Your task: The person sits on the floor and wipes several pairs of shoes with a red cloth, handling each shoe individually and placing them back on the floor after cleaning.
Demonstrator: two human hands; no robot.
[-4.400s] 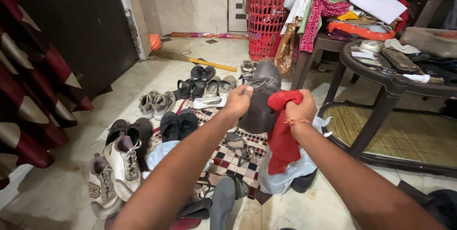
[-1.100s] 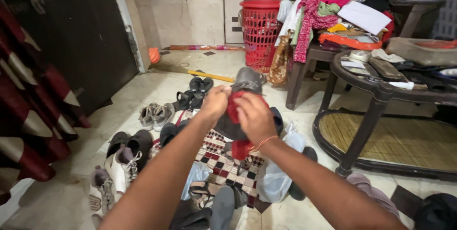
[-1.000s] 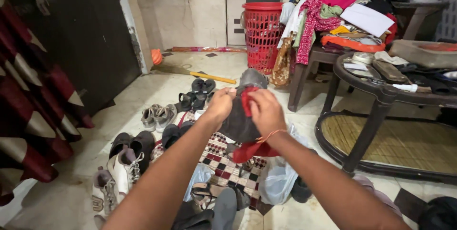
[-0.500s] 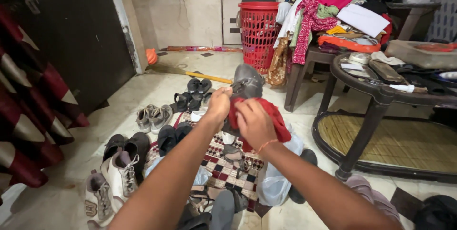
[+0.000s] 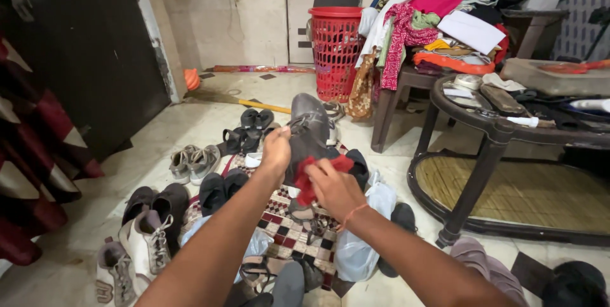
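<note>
Your left hand (image 5: 277,149) is closed around the side of a dark grey leather shoe (image 5: 309,130), holding it up off the floor with its toe pointing away from you. Your right hand (image 5: 335,186) has its fingers curled shut on a bunched red cloth (image 5: 316,172), which is pressed against the near side of that shoe. The shoe hangs above a checked red, white and black floor mat (image 5: 289,223). To the left of the mat, pairs of shoes lie on the pale floor: grey sneakers (image 5: 194,161), black slip-ons (image 5: 221,187) and white lace-up trainers (image 5: 145,248). Dark sandals (image 5: 244,130) sit just beyond your left hand. A red plastic laundry basket (image 5: 334,50) stands by the far wall, beside a wooden stool piled with mixed coloured clothes (image 5: 445,18). A dark round table (image 5: 502,132) stands to your right.
</note>
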